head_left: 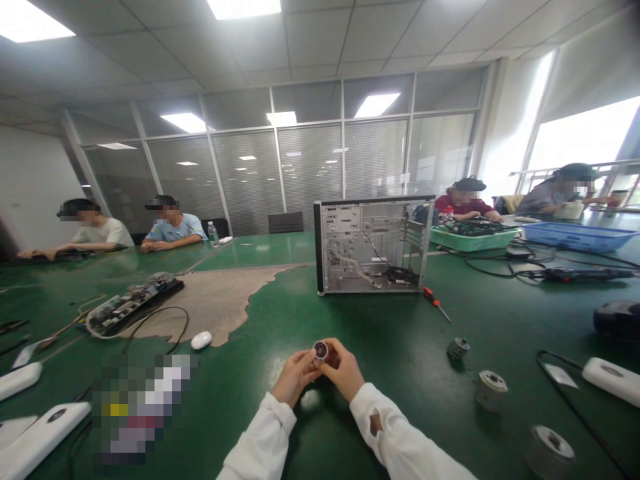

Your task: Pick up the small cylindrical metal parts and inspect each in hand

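Note:
A small round metal part (pixel 321 350) with a dark centre is held up over the green table between both hands. My left hand (pixel 295 377) pinches its left side, fingers closed on it. On the other side, my right hand (pixel 345 372) grips the same part with thumb and fingers. To the right stand a small metal cylinder (pixel 458 349), a larger one (pixel 491 391) and a third, largest one (pixel 551 453) near the front edge.
An open computer case (pixel 373 247) stands ahead, a screwdriver (pixel 436 304) beside it. A circuit assembly (pixel 137 303) and white mouse (pixel 201 341) lie left. Green basket (pixel 475 240), blue basket (pixel 580 235), cables and power strips (pixel 47 440) surround. Several people sit across the table.

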`<state>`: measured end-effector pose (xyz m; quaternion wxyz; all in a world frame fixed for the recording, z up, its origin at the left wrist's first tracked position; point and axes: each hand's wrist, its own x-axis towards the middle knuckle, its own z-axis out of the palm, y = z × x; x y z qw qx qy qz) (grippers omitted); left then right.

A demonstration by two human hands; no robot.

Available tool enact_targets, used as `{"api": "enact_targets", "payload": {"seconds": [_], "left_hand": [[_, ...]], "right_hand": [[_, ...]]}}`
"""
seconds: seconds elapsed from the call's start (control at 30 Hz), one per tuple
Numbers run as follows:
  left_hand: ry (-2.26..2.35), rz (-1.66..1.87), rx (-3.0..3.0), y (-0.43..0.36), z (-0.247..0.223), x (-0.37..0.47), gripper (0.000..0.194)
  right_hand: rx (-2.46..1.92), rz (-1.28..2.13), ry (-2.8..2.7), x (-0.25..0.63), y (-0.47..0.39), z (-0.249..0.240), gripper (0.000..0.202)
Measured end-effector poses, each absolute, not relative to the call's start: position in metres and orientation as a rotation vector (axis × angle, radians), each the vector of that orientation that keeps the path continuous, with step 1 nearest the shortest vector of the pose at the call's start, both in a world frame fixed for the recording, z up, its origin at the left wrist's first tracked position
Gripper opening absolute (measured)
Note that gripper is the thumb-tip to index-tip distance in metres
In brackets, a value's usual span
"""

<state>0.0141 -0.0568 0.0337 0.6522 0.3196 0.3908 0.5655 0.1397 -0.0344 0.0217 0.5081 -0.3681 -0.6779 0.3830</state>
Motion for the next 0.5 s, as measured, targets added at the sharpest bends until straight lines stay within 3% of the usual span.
{"api": "enact_targets", "payload": {"seconds": [0.5], "left_hand": [[0.709, 1.105, 0.458, -0.0603, 0.0425, 0.0096, 0.044]], "right_hand": [[-0.861, 0.924, -1.599, 0.1391, -0.034, 0.0225, 0.03]]}}
